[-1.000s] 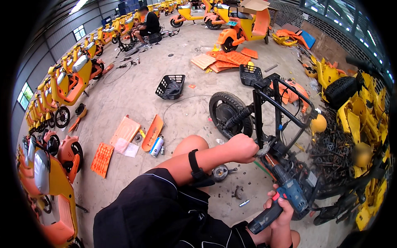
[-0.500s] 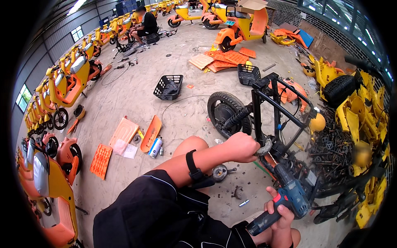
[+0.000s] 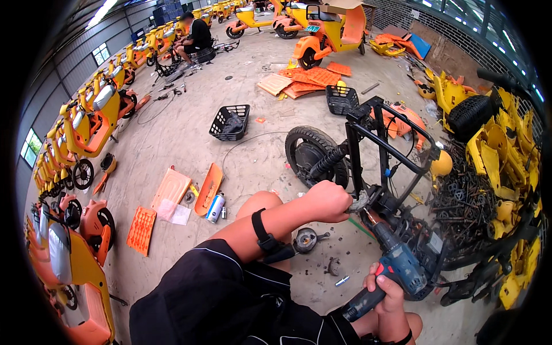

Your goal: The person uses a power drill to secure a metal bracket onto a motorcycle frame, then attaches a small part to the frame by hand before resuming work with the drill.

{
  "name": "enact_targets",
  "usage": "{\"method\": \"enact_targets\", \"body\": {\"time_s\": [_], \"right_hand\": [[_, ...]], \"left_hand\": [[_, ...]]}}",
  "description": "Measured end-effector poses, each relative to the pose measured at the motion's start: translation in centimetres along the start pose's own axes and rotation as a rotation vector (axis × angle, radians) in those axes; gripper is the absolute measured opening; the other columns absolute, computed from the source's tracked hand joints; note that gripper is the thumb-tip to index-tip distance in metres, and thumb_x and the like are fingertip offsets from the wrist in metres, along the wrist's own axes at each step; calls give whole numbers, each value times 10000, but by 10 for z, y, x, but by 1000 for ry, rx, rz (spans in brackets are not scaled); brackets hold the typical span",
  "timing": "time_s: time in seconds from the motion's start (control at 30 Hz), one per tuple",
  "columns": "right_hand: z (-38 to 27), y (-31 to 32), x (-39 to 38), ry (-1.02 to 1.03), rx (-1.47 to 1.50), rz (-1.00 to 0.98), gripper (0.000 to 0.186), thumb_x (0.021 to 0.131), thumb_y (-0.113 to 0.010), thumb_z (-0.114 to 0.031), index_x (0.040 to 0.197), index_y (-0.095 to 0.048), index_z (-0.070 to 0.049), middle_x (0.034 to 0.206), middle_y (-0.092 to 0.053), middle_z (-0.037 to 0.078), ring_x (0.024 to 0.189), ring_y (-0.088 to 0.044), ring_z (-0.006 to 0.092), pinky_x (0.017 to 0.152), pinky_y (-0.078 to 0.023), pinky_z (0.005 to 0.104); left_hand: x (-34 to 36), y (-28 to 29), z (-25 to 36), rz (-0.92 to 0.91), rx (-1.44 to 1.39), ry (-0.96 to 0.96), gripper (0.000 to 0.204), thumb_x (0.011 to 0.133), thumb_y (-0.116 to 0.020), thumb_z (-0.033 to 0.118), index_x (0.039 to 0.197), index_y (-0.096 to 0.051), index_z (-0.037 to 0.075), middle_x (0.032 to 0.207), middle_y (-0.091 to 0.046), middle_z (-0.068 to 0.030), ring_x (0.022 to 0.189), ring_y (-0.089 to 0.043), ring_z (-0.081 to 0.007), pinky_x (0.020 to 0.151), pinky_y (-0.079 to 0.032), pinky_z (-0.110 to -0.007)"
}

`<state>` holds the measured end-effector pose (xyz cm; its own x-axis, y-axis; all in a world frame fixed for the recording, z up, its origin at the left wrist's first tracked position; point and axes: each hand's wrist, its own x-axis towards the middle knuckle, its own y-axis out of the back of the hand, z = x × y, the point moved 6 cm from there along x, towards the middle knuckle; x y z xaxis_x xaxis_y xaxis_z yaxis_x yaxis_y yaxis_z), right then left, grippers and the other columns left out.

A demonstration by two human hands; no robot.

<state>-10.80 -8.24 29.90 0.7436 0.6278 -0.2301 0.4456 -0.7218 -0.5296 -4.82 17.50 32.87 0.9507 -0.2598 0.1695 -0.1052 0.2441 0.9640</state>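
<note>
My right hand [image 3: 384, 292] grips a dark blue cordless drill [image 3: 407, 263] by its black handle, forefinger near the red trigger area. The drill bit [image 3: 372, 218] slants up and left to a grey metal part [image 3: 359, 201] at the scooter frame. My left hand [image 3: 330, 198] is closed in a fist at this part; its fingertips are hidden. The stripped black scooter frame [image 3: 357, 158], with a rear wheel [image 3: 310, 152] and shock absorber [image 3: 329, 161], stands in front of me. Below my left forearm lie a round metal part [image 3: 306, 241], a broken metal piece [image 3: 332, 266] and a small silver cylinder [image 3: 342, 281].
A spray can [image 3: 215, 207] and orange panels [image 3: 141, 230] lie left. Black baskets [image 3: 230, 122] sit farther off. Yellow scooters [image 3: 86, 129] line the left side. Dark metal parts [image 3: 454, 201] and yellow body panels [image 3: 489, 164] pile up right. Another person [image 3: 198, 37] sits at the back.
The view has shifted slightly. My right hand and the drill have moved a little up and left, still slanting toward the grey part. My left fist stays at that part.
</note>
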Motion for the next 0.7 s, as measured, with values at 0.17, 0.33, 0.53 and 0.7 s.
{"method": "enact_targets", "body": {"time_s": [0.17, 0.33, 0.53, 0.7], "right_hand": [[4, 0, 0, -30, -54, -78, 312, 881, -729, -226, 1045, -590, -1, 883, -587, 63, 718, -614, 161, 769, -522, 346], [1, -9, -2, 17, -66, -93, 383, 914, -717, -376, 965, -574, -25, 834, -551, 32, 684, -591, 152, 756, -492, 336], [2, -7, -4, 17, -90, -49, 360, 934, -694, -376, 928, -582, -34, 754, -573, 52, 676, -593, 161, 725, -492, 318], [5, -1, -5, 1, -101, -27, 308, 943, -662, -331, 909, -581, -36, 718, -571, 58, 670, -592, 168, 719, -490, 320]], "left_hand": [[-2, -4, -2, -38, 16, -8, 293, 726, -722, 321, 706, -654, 38, 642, -648, -169, 649, -666, -383, 599, -537, -466], [-4, -2, 0, -17, 3, -40, 310, 729, -739, 330, 705, -653, 34, 643, -648, -175, 649, -664, -388, 604, -537, -466], [-2, -2, 5, -35, -5, -34, 324, 736, -752, 340, 713, -660, 30, 651, -650, -180, 658, -666, -389, 613, -540, -462], [-1, -5, 6, -48, 21, -44, 329, 736, -753, 347, 716, -661, 32, 655, -653, -178, 659, -667, -389, 614, -542, -460]]}}
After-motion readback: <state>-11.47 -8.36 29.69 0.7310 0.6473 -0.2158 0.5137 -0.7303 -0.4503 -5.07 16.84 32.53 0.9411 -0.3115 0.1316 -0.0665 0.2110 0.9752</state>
